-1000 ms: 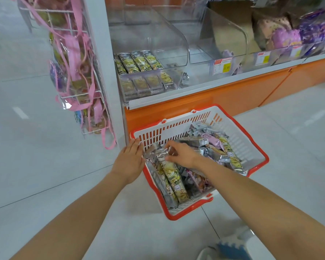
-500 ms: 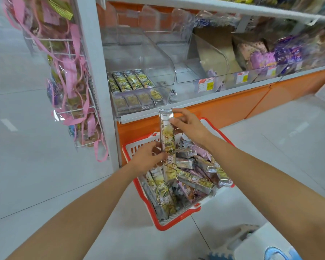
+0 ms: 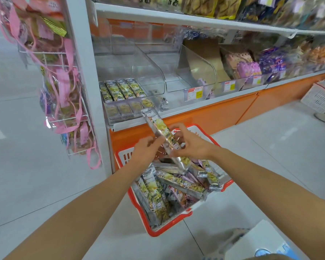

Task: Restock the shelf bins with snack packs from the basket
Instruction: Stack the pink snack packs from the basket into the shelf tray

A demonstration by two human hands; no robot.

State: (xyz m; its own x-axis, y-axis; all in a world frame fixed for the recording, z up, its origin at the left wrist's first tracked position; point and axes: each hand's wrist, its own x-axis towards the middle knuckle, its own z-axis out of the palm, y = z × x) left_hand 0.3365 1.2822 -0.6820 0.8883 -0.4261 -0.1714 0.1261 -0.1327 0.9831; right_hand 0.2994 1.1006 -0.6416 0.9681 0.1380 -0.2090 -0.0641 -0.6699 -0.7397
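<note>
A long silver and yellow-green snack pack (image 3: pixel 160 131) is held tilted above the red and white basket (image 3: pixel 178 221), its top end pointing up-left toward the shelf. My left hand (image 3: pixel 145 150) pinches its left edge and my right hand (image 3: pixel 190 144) grips its lower part. The basket sits on the floor and holds several more packs (image 3: pixel 178 182) of the same kind, plus some purple ones. In the clear shelf bin (image 3: pixel 128 113) at the left, several matching packs (image 3: pixel 121 89) lie side by side in rows.
Clear bins (image 3: pixel 188 79) to the right look nearly bare; further right are purple and pink packs (image 3: pixel 250 68). A wire rack (image 3: pixel 64 91) of pink-ribboned bags hangs on the shelf's left end. A white crate (image 3: pixel 321 98) stands on the floor at far right.
My right hand lifted one pack out of the basket and raised it. My left hand left the basket rim and joined it on the pack, which now tilts left. The view rose toward the shelf.
</note>
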